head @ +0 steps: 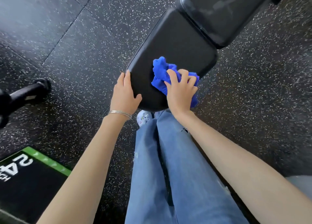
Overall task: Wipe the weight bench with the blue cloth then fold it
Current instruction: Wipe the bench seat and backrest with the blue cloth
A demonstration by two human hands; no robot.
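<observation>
Your right grip [181,88] squeezes the bunched blue cloth [162,71] on the bench [177,43]; bare pad stretches away ahead. Left grip [125,92] lies flat, holding nothing.

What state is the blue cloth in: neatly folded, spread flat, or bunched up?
Bunched up: the blue cloth shows crumpled ridges under the right hand on the bench seat.

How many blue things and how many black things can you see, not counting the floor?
Blue: 2, the cloth and the jeans.
Black: 4, the seat pad, the back pad, the dumbbell and the mat.
Total: 6.
</observation>
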